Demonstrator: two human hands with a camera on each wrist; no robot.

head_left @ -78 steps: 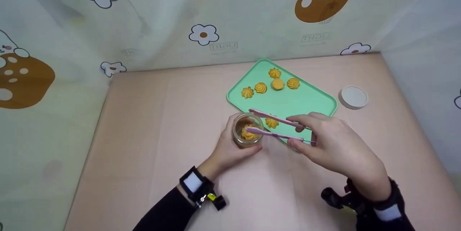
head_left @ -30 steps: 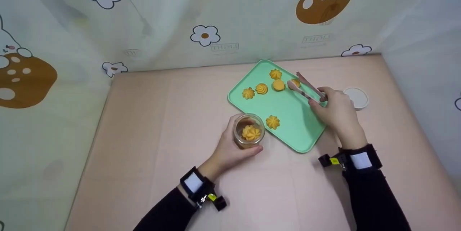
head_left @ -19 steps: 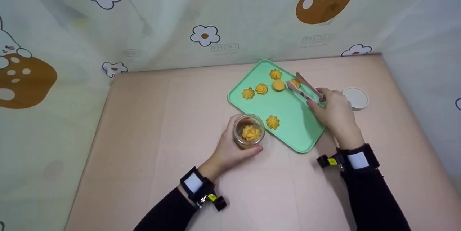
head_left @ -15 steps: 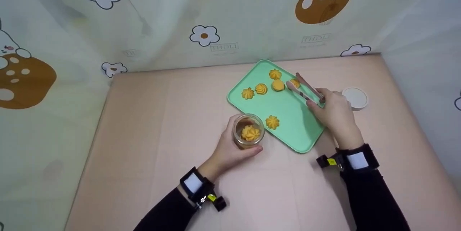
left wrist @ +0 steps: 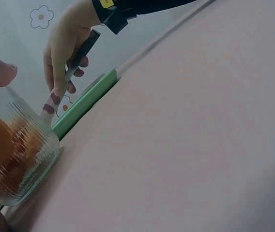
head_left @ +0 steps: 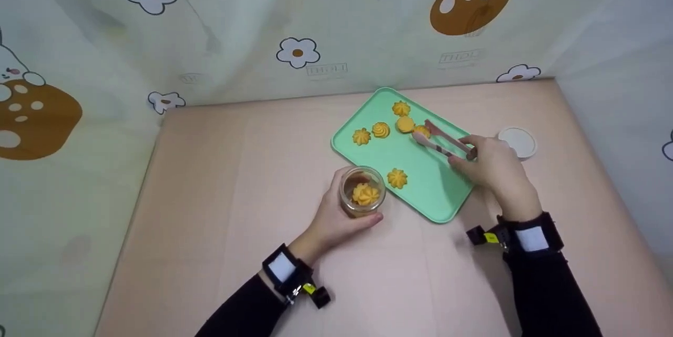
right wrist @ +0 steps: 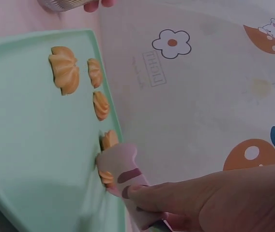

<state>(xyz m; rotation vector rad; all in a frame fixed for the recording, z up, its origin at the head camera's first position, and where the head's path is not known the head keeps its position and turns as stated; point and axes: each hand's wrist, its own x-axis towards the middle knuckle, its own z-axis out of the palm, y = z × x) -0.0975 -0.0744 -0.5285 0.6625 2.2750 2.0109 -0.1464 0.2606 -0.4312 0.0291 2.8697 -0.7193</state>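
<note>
My left hand (head_left: 331,224) grips a small clear glass jar (head_left: 363,211) with piped butter cookies (head_left: 365,194) inside, its mouth facing up. In my right hand (head_left: 491,163) is a pair of pink tongs (head_left: 428,143), pinched between thumb and fingers. The tong tips straddle a swirled cookie (head_left: 422,130) on the green tray (head_left: 426,195); whether they squeeze it I cannot tell. In the right wrist view one broad tong tip (right wrist: 115,157) hides part of that cookie (right wrist: 106,178).
Several other cookies lie along the tray's far left part, one of them flat side up (head_left: 405,124). A lone cookie (head_left: 397,179) sits near the tray edge beside the jar. A white round lid (head_left: 518,142) rests on the table right of the tray. A patterned curtain (head_left: 236,37) stands behind.
From over the jar, my right hand has carried the tongs to the tray's far side. In the last half second tongs and cookie shifted slightly left and nearer. The left hand stays put.
</note>
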